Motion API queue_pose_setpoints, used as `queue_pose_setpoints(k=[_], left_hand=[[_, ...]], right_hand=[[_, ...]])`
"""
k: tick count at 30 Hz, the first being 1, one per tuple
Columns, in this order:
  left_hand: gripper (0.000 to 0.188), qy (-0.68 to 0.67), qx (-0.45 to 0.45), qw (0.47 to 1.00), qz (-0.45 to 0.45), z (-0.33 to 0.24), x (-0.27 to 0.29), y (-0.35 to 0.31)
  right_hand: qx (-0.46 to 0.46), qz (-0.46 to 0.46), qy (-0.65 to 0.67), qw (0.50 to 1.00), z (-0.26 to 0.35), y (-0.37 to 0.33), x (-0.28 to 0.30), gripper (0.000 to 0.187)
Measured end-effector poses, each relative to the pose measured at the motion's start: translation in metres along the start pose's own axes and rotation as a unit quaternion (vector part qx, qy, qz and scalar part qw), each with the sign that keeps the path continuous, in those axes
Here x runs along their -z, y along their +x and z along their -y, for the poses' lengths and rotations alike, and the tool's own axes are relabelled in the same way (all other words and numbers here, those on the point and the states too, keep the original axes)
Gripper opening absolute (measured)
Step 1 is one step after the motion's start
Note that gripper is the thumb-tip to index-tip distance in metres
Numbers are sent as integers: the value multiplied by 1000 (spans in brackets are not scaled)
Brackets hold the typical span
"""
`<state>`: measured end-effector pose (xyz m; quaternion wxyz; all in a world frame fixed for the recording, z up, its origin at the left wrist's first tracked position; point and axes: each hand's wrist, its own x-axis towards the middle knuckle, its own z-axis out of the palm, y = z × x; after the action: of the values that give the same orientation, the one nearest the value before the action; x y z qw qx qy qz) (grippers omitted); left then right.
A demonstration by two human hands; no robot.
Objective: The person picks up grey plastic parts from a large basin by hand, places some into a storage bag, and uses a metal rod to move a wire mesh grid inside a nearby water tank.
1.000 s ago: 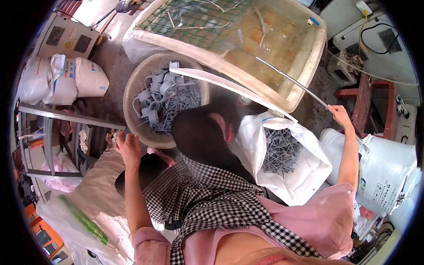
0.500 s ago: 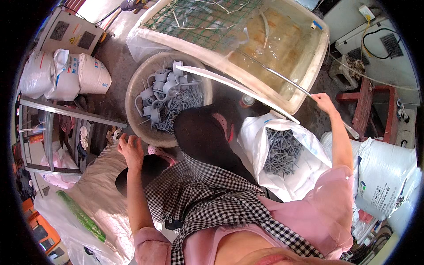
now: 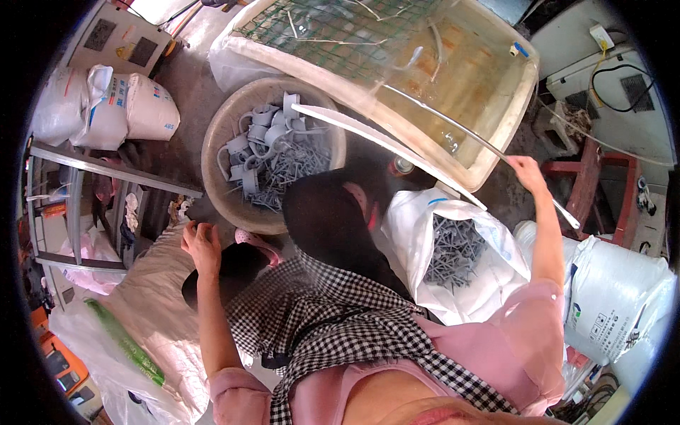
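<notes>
My right hand (image 3: 525, 172) is closed round a long thin metal rod (image 3: 460, 127). The rod slants across the near wall of a large off-white tub (image 3: 340, 88) of shallow water, and its far end lies by the green netting (image 3: 333, 42). On the near side, the pale end of the rod sticks out past my hand. My left hand (image 3: 202, 248) hangs in the air beside my knee, fingers loosely bent and apart, holding nothing. Closest to it stands a round basin (image 3: 212, 170) with grey plastic cup-like parts (image 3: 273, 134) and thin grey pieces.
An open white sack (image 3: 496, 283) of thin grey plastic pieces stands right of my legs. A white strip (image 3: 397, 149) runs along the tub. Metal frame (image 3: 113, 168) and full sacks (image 3: 149, 110) are on the left; a red stand (image 3: 588, 184) and a bulky white bag (image 3: 616, 297) on the right.
My left hand has moved slightly left and lower. My right hand, still on the rod, sits a little farther right and lower; the whole view has shifted slightly.
</notes>
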<state>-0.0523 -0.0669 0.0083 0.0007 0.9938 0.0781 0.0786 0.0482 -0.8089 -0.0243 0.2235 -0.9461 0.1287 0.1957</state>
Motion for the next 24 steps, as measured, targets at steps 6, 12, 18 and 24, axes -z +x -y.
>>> queue_pose_setpoints(k=[6, 12, 18, 24], left_hand=[[16, -2, -5, 1000, 30, 0, -20, -3], [16, -29, -20, 999, 27, -16, -25, 3], [17, -28, -27, 999, 19, -13, -21, -2], [16, -33, -15, 999, 33, -4, -20, -12]], right_hand=[[-58, -59, 44, 996, -55, -64, 47, 32], [15, -160, -34, 986, -44, -55, 53, 34], [-1, -104, -56, 993, -19, -24, 56, 34], [11, -86, -14, 996, -18, -2, 44, 33]])
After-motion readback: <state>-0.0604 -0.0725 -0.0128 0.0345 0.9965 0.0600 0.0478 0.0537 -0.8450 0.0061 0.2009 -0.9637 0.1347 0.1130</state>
